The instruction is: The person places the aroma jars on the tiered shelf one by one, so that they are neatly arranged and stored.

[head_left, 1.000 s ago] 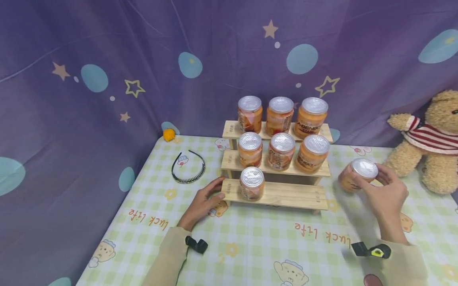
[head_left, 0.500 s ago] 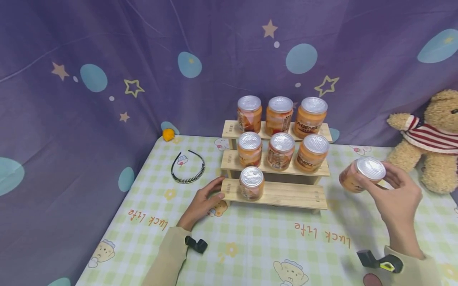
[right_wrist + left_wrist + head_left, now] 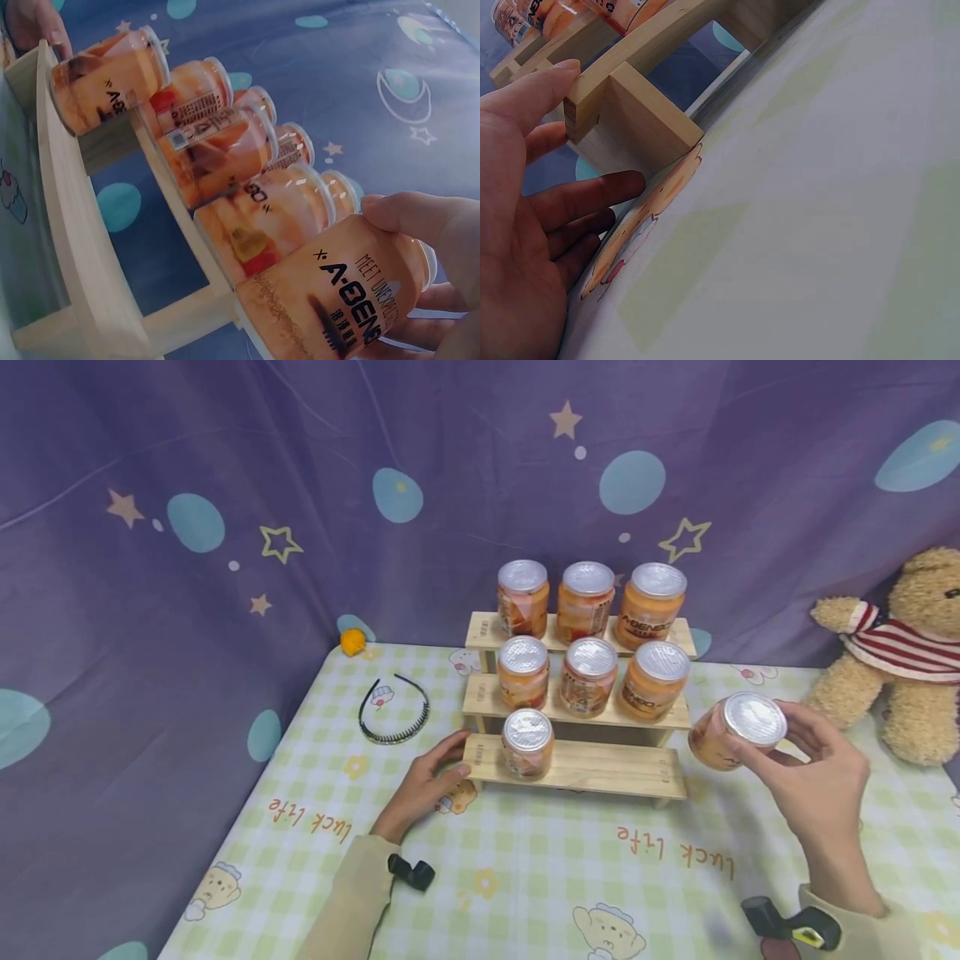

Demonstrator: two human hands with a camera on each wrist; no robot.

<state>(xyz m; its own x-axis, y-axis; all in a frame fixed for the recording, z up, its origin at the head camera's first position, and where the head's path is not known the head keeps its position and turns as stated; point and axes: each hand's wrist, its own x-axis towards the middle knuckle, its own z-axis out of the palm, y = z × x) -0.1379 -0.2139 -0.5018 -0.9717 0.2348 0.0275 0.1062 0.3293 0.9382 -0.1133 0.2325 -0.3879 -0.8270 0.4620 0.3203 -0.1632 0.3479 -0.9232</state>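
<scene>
In the head view my right hand grips an orange-labelled jar with a silver lid, tilted and held above the tablecloth, right of a three-step wooden stand. In the right wrist view, thumb and fingers wrap the lid end of this jar. My left hand holds the left end of the lowest step, thumb at its front corner and index finger at its back corner. The other fingers are spread below it in the left wrist view. One matching jar stands upright at that step's left. Three stand on each upper step.
A black headband lies left of the stand, with a small orange object behind it. At the right sits a teddy bear in a striped top. Behind the table hangs a purple curtain.
My right hand first moved right with the jar, tilting it and lifting it, then came back left towards the stand. The left hand and the other jars stayed put.
</scene>
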